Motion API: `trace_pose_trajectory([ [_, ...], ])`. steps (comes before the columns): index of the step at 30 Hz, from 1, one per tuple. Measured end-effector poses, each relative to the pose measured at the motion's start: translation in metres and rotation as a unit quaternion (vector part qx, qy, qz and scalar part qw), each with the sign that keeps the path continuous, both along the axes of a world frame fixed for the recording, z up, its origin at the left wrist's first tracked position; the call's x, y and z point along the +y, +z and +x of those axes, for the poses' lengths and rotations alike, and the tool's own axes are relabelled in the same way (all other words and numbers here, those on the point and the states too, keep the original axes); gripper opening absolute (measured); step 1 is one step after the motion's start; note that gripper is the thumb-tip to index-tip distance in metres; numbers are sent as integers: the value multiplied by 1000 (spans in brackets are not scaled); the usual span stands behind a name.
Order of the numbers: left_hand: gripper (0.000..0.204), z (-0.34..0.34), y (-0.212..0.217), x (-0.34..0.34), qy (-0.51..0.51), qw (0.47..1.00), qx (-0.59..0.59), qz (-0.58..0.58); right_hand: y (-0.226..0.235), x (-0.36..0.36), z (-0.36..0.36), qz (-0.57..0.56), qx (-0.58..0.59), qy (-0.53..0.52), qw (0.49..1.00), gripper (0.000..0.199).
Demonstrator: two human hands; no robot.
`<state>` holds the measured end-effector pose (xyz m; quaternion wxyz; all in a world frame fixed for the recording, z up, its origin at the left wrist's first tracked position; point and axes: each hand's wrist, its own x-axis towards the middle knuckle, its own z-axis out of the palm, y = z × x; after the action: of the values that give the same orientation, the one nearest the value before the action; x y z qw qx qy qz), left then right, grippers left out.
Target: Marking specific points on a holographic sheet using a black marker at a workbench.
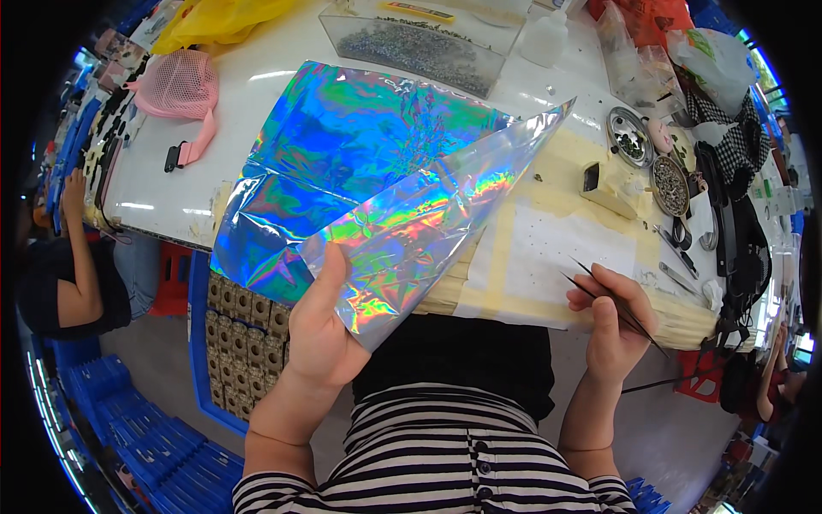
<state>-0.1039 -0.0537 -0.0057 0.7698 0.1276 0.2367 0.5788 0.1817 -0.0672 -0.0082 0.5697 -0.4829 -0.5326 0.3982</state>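
A large holographic foil sheet (368, 146), shiny blue and green with one side folded over, spreads across the table in front of me. My left hand (325, 317) grips its near edge, thumb on top and fingers hidden beneath. In my right hand (618, 321) lies a pair of dark, thin tweezers (629, 317), their two tips apart and pointing up and left. Under the tips is a white paper sheet (548, 257) with tiny specks on it, framed by yellowish tape.
At the back stands a clear box (419, 51) of small glittering pieces. Metal dishes (670, 184) of tiny parts and a small block (608, 190) sit to the right. A pink mesh bag (178, 86) lies left. Below the table edge is a blue tray (202, 360) of patterned pieces. Other people sit both sides.
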Motion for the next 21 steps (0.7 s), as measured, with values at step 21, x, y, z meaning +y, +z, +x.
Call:
trace_pose_trajectory([
  [21, 57, 48, 24, -15, -180, 431, 710, 527, 11, 1, 2, 112, -256, 65, 958, 27],
])
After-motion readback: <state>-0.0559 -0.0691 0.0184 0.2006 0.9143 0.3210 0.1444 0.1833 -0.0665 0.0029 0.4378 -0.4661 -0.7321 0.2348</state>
